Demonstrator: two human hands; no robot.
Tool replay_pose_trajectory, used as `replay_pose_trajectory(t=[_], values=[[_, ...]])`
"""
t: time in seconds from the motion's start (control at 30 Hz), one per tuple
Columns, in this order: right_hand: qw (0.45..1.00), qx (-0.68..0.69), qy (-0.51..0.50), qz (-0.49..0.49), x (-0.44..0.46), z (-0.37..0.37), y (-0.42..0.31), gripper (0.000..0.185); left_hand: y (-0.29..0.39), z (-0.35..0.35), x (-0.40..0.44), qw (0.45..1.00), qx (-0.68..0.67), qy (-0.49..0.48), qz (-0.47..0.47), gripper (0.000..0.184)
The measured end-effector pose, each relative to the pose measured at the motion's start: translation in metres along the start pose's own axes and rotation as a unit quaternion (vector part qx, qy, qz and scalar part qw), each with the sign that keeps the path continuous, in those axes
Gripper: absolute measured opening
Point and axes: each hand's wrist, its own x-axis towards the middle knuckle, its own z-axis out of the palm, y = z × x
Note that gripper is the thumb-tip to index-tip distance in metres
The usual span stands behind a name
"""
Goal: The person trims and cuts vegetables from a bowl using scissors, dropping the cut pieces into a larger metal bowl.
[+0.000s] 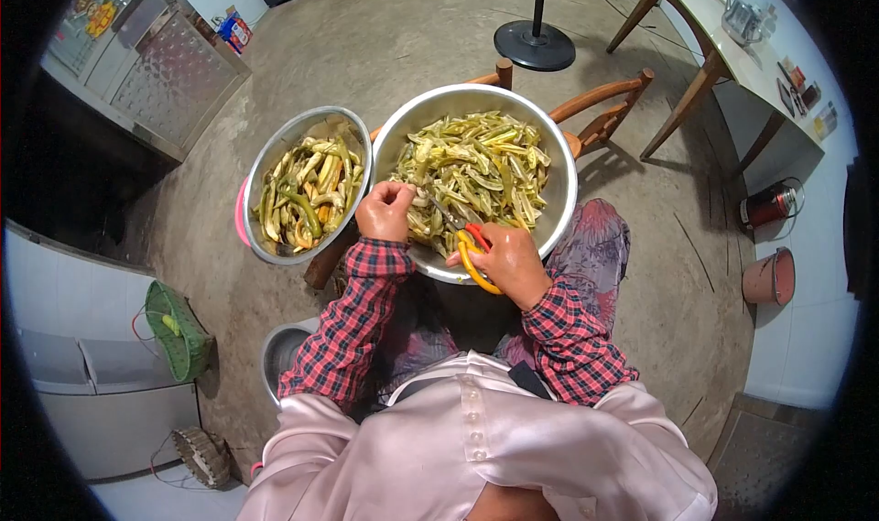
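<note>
Gripping scissors (468, 261): held in right hand (515, 263), fingers curled around yellow and red handles; blades directed forward and leftward, close over strips (485, 159); spread of blades, cannot tell.
Pale green strips: narrow, yellowish in places, some with pale inner faces upward; heaped inside large basin (569, 155).
Left hand (385, 211): placed over near left rim, just beside blades; thumb and fingers drawn into a narrow pinch; any piece between fingertips, cannot tell.
Large basin: metal, round, set directly in front of body, near patterned trousers (595, 251).
Smaller basin (331, 123): metal, just left of large basin; loaded with long pods (311, 187), green, cream and a few orange; pink rim (242, 214) showing at left edge.
Checked sleeves (339, 315): red and black, covering both forearms.
Wooden chair (600, 109): beyond large basin, partly hidden by it.
Black stand (535, 45): round-based, upright on floor farther out.
Table (769, 63): at far right, small items on top.
Pinkish bucket (762, 278): on right, by wall.
Green basket (177, 333): at left, well apart from both basins.
</note>
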Motion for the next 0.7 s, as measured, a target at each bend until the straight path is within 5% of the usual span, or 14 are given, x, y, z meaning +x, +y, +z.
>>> replay_pose_trajectory(t=[0.1,0.7], values=[[1.000,-0.017,-0.006,0.014,0.001,-0.006,-0.009,0.049,-0.002,-0.005,0.009,0.992,-0.079,-0.007,-0.102,0.014],[0.997,-0.077,0.011,0.028,0.001,-0.001,-0.008,0.060,0.018,-0.005,0.000,0.987,-0.129,-0.015,-0.096,0.016]])
